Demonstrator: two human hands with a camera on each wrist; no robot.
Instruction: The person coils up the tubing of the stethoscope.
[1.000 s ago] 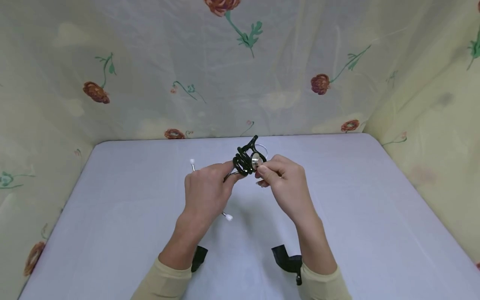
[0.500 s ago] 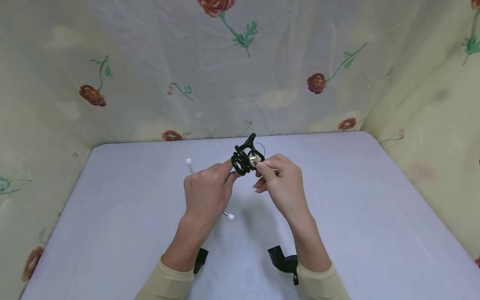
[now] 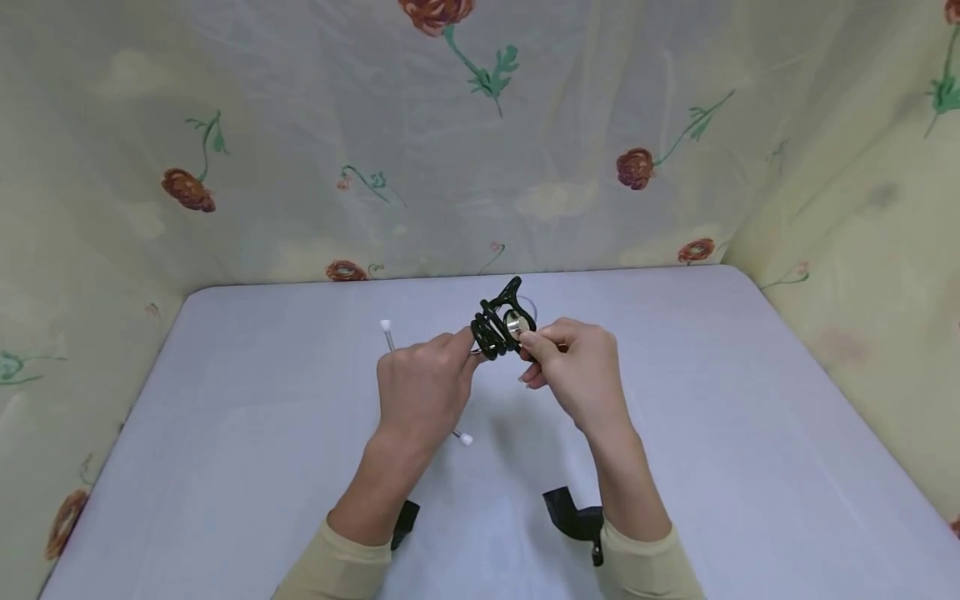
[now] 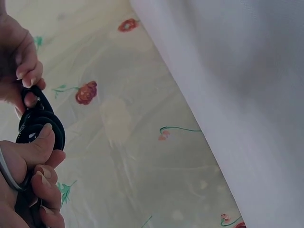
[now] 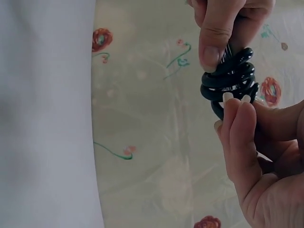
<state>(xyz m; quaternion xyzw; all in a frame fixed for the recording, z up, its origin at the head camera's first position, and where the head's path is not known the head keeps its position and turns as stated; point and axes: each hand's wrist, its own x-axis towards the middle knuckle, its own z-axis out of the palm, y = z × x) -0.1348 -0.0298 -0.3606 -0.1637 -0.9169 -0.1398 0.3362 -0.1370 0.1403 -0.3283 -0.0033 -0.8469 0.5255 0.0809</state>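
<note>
A stethoscope with its black tube (image 3: 491, 329) wound into a tight coil is held above the table in both hands. My left hand (image 3: 422, 387) grips its metal ear tubes below the coil, its thumb pressing the loops in the left wrist view. White ear tips (image 3: 386, 326) stick out on either side of that hand. At the coil's far end, the thumb and fingers of my right hand (image 3: 587, 371) pinch by the silver chest piece (image 3: 514, 324). The right wrist view shows fingertips (image 5: 244, 111) right at the lowest loops (image 5: 230, 85); the chest piece is mostly hidden there.
A white-covered table (image 3: 247, 467) lies below. A flowered curtain (image 3: 525, 192) closes it in at the back and sides. Black angled mounts (image 3: 573, 517) show beside both wrists.
Both hands and the coiled stethoscope have shifted slightly right and down in the head view. The grip of each hand stays much the same.
</note>
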